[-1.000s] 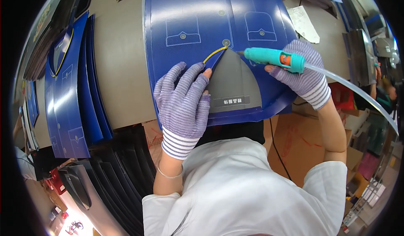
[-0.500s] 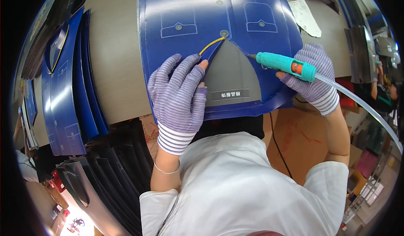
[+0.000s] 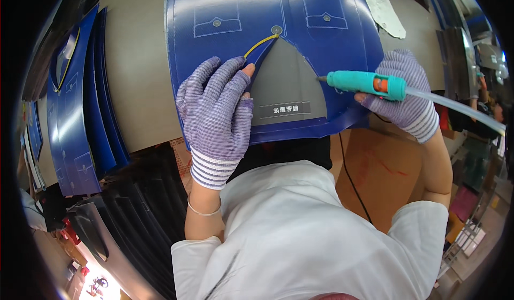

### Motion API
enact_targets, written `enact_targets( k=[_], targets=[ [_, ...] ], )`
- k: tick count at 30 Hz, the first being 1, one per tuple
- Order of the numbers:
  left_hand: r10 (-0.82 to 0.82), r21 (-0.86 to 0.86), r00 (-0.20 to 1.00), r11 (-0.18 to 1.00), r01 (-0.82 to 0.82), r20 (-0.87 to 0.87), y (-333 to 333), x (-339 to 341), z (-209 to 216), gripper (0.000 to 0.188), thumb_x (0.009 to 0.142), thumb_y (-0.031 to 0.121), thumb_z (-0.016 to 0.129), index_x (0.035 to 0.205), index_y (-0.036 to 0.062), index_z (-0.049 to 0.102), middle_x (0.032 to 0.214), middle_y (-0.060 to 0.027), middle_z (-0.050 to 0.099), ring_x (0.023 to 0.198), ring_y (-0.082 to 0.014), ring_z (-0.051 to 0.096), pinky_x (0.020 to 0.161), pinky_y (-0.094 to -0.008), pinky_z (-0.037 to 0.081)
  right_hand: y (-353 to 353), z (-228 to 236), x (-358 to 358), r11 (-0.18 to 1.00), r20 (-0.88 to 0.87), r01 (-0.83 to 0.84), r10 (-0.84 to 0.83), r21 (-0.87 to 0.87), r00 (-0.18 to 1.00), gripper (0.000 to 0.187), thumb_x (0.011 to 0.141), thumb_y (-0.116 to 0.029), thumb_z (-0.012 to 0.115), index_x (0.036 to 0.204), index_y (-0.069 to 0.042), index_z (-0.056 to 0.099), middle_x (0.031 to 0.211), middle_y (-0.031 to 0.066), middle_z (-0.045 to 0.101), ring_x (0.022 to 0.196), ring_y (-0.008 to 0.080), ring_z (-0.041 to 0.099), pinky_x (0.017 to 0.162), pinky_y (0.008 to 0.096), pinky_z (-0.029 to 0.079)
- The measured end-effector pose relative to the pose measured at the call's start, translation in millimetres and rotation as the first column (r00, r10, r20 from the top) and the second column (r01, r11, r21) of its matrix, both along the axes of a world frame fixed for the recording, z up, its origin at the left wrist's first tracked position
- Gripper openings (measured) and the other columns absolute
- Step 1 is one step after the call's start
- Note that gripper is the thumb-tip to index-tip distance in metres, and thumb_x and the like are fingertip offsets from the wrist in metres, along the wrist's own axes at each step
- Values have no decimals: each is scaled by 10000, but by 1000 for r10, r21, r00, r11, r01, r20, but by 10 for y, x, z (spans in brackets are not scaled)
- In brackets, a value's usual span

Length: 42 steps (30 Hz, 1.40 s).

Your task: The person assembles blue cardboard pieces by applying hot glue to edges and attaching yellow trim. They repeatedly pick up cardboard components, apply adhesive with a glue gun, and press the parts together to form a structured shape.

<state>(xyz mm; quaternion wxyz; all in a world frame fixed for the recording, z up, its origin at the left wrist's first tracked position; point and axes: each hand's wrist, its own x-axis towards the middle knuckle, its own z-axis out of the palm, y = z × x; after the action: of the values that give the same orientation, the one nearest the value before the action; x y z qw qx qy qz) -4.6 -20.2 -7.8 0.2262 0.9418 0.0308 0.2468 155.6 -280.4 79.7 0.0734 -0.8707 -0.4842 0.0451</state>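
A glossy blue panel [image 3: 214, 48] printed like a jacket front, with pockets and buttons, lies before me. At its middle a grey pointed area [image 3: 289, 83] bears a dark label strip [image 3: 284, 110]. My left hand [image 3: 217, 99], in a striped purple glove with bare fingertips, rests on the panel's left part. Its bent fingers press on a thin yellow cord [image 3: 261, 43], which runs from the printed round button to under them. My right hand [image 3: 401, 94], gloved alike, grips a teal glue gun [image 3: 358, 81]. The nozzle points left at the grey area's right edge.
More blue panels [image 3: 72, 107] stand stacked at the left, above a row of black sheets [image 3: 150, 209]. A translucent glue stick [image 3: 455, 102] trails right from the gun. A white scrap [image 3: 384, 13] lies at the back right. Brown cardboard [image 3: 375, 166] and a black cable [image 3: 350, 179] are below the table.
The glue gun's nozzle has moved nearer to me along the right edge of the grey area. My left hand keeps about the same place on the panel. The whole view has shifted slightly.
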Motion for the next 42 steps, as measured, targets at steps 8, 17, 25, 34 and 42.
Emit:
enact_targets(
  k=[8, 17, 25, 34, 42],
  targets=[
    [2, -1, 1000, 1000, -3, -9, -9, 6, 19, 361, 822, 114, 653, 1176, 93, 716, 1232, -61, 682, 1212, -324, 553, 1084, -456, 357, 116, 11, 173, 995, 76, -73, 68, 63, 995, 334, 724, -392, 841, 746, -102, 676, 730, 56, 654, 733, 275, 610, 746, 395, 468],
    [6, -12, 1000, 1000, -6, -11, -26, -5, 29, 372, 810, 96, 659, 1178, 96, 716, 1228, -64, 686, 1218, -322, 554, 1080, -453, 364, -17, 181, 85, 982, -42, -152, 148, -117, 988, 350, 741, -444, 823, 723, -120, 691, 681, 41, 640, 704, 251, 583, 754, 369, 442],
    [3, -4, 1000, 1000, -2, 6, -6, 7, -2, 367, 814, 92, 653, 1175, 102, 717, 1232, -64, 687, 1204, -326, 564, 1073, -455, 372, 81, 220, 172, 982, -20, -159, 158, -100, 987, 431, 696, -526, 831, 716, -113, 707, 721, 59, 659, 754, 288, 609, 804, 399, 481],
    [-10, -7, 1000, 1000, 10, 17, -4, 14, 4, 356, 810, 94, 653, 1158, 101, 725, 1211, -66, 695, 1198, -330, 570, 1056, -456, 389, 96, 250, 235, 982, -499, -80, -15, -169, 866, 431, 675, -385, 913, 895, -72, 716, 847, 45, 675, 780, 234, 627, 790, 367, 507],
    [-4, -18, 999, 1000, 5, 46, 12, 4, -64, 348, 831, 120, 661, 1173, 120, 730, 1210, -60, 701, 1191, -317, 579, 1061, -449, 382, 267, 345, 309, 921, -313, -331, 258, -206, 914, 446, 681, -407, 905, 866, -62, 691, 815, 56, 658, 755, 243, 622, 738, 352, 527]
  ],
)
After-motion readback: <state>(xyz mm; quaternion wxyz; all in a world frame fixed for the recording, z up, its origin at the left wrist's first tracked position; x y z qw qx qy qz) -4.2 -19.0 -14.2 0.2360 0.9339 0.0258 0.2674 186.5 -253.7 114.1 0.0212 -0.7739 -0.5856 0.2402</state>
